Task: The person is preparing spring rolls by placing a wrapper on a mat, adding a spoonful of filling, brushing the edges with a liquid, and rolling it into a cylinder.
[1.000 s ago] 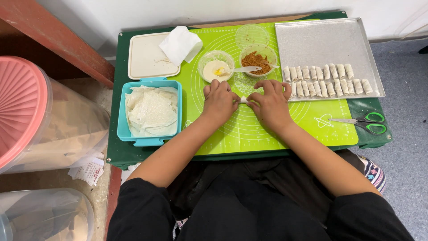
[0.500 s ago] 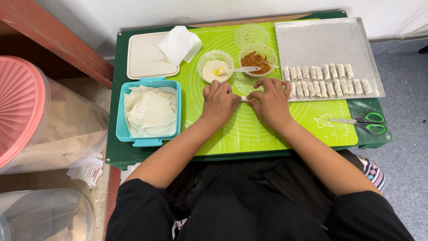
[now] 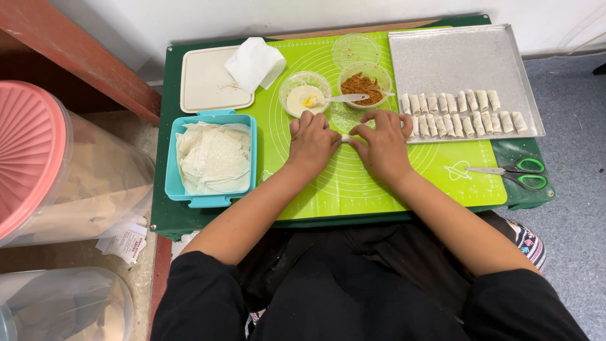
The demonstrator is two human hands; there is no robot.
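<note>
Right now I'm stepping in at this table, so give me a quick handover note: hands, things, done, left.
Left hand and right hand: both pinch a small wrapper roll between them on the green mat.
Wrappers lie in the blue tub; paste bowl with spoon and filling bowl stand just beyond the hands.
Done: two rows of finished rolls on the metal tray.
Left: the roll in hand is not on the tray; wrappers and filling remain.
</note>
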